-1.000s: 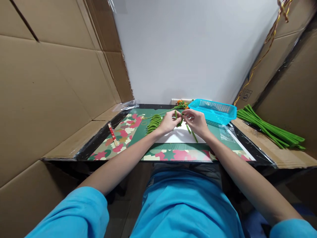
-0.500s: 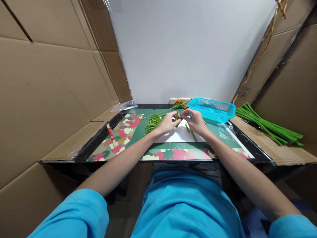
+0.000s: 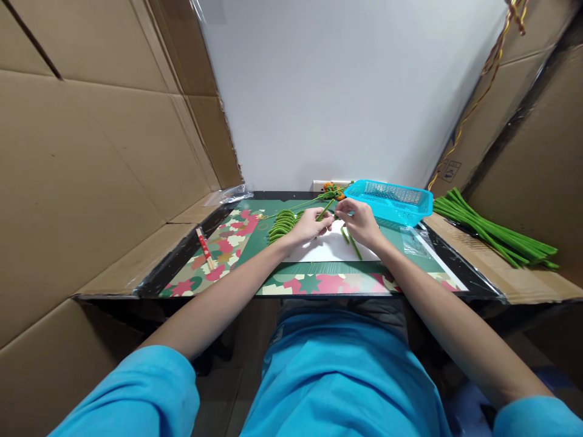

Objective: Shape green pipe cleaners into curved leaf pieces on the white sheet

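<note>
My left hand (image 3: 314,223) is closed around a short green pipe cleaner (image 3: 325,210), which slants up to the right out of its fingers. Close beside it, my right hand (image 3: 357,220) pinches at a bit of green near the same piece; its fingertips partly hide what they grip. Both hands are over a white sheet (image 3: 314,252). Two short cut pipe cleaners (image 3: 354,244) lie on that sheet by my right wrist. Left of my left hand rests a row of curved green pipe-cleaner shapes (image 3: 282,224), partly covered by the hand.
A blue plastic basket (image 3: 426,212) stands at the back right. An orange flower (image 3: 334,189) with a green stem lies behind the hands. A bundle of long green pipe cleaners (image 3: 496,233) is on cardboard at right. Red-sleeved chopsticks (image 3: 204,247) lie left. Cardboard walls (image 3: 113,121) flank the table.
The green piece in my left hand has tilted from nearly upright to slanting right. My left fingers have shifted slightly; the right hand has hardly moved.
</note>
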Tool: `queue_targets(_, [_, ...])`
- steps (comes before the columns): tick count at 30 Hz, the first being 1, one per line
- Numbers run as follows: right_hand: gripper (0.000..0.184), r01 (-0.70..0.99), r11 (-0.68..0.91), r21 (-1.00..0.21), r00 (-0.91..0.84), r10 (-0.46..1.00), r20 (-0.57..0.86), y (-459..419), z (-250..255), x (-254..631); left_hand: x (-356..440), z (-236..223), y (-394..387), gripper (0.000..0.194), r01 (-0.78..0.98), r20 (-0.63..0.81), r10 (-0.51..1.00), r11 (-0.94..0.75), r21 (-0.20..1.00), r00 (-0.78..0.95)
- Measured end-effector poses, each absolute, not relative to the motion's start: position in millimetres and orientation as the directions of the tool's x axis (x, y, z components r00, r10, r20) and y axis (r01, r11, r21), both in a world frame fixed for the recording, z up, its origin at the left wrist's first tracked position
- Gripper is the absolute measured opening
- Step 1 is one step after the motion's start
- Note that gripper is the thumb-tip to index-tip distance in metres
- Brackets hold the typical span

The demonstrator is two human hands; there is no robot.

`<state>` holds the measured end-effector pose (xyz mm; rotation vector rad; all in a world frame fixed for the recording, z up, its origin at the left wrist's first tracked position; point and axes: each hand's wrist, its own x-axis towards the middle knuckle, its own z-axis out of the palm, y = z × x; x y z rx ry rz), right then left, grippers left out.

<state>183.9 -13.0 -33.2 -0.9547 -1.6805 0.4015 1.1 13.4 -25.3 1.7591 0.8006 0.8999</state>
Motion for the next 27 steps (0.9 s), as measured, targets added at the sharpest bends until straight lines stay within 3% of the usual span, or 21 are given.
queue_targets(4, [0.036, 0.265, 0.592, -0.761, -0.097, 0.802, 0.59, -15.6, -28.7, 186.2, -1.3, -17.7, 7.4, 0.032, 0.065, 0.2, 0.798, -0.286, 0.956, 0.569])
queue_targets(10, [0.044, -0.026, 0.4, -0.916, -0.37, 0.847, 0.381, -25.1, -15.4, 202.4, -7.1, -3.2, -4.8, 0.035, -0.003, 0.121, 0.698, -0.169, 0.986, 0.706])
queue_targets(17, [0.044, -0.159, 0.356, -0.921, -0.431, 0.814, 0.389, -27.2, -14.4, 202.4, -8.4, 1.6, -6.3, 0.036, -0.065, 0.18, 0.634, -0.201, 0.977, 0.752])
queue_targets(21, [0.043, -0.108, 0.415, -0.903, -0.39, 0.818, 0.423, -25.1, -18.4, 198.1, -5.0, -1.6, -4.4, 0.039, -0.106, 0.203, 0.697, -0.18, 0.978, 0.688])
queue_targets(27, [0.024, 0.238, 0.596, -0.767, -0.206, 0.803, 0.56, -27.6, -23.7, 194.2, -0.6, -7.7, 0.8, 0.038, -0.075, 0.166, 0.811, -0.15, 0.986, 0.56])
